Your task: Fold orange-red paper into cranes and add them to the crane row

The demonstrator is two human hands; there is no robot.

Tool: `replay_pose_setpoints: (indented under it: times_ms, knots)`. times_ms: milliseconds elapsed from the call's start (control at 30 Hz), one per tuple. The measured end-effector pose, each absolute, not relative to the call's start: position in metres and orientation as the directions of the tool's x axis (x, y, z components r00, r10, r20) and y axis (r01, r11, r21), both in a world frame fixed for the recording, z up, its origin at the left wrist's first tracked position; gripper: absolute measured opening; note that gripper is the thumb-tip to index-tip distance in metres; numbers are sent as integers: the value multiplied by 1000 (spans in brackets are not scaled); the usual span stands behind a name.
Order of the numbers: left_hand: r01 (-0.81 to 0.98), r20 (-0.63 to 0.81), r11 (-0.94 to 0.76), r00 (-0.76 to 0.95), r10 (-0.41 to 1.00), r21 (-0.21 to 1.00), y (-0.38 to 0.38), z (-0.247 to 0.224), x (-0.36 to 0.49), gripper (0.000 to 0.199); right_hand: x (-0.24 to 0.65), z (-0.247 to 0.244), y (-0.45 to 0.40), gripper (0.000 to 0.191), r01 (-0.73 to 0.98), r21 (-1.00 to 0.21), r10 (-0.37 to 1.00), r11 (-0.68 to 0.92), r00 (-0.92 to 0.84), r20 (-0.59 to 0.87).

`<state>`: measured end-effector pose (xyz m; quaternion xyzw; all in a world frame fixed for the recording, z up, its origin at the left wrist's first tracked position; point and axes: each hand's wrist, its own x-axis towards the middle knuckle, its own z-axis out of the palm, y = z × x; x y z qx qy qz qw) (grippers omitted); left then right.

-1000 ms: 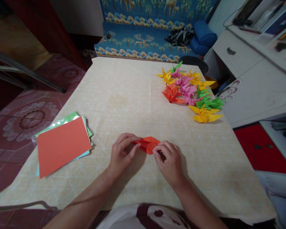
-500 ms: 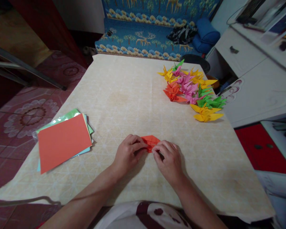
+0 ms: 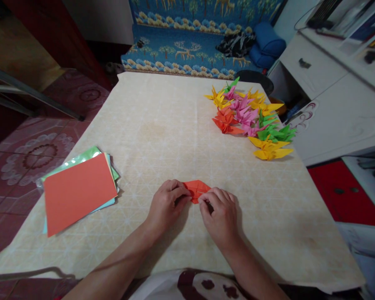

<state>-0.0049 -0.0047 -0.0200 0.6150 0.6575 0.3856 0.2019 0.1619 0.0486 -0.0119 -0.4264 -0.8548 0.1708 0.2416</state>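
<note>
A small folded piece of orange-red paper (image 3: 196, 188) lies on the cloth-covered table (image 3: 175, 137), close to its front edge. Its creases and layered flaps show between my hands. My left hand (image 3: 168, 202) pinches the paper's left end between thumb and fingers. On the opposite end, my right hand (image 3: 220, 212) is closed in a pinch at the lower right edge. The fingertips cover both ends of the paper.
At the left lies a stack of coloured paper sheets (image 3: 79, 191), an orange one on top. Several folded paper cranes (image 3: 245, 114) in yellow, pink, green and orange crowd the far right. A white cabinet (image 3: 340, 112) stands beyond the right edge, a blue patterned seat (image 3: 181, 52) behind.
Both hands keep their grip on the orange-red paper, with only slight finger shifts. The whole view has tilted a little, and the paper stack appears slightly further left and lower.
</note>
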Motion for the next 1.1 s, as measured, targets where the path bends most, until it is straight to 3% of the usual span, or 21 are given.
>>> replay_pose_setpoints:
  times_ms: [433, 800, 1100]
  knots:
    - [684, 122, 26, -168, 978, 729, 2, -13, -3, 8, 155, -7, 50, 12, 756, -423, 857, 499, -503, 111]
    - [659, 82, 91, -227, 970, 746, 5, -9, -1, 8, 150, -5, 50, 12, 808, -359, 880, 467, -463, 104]
    - [615, 34, 124, -238, 971, 779, 6, -7, -3, 10, 152, -4, 54, 8, 780, -471, 903, 413, -419, 97]
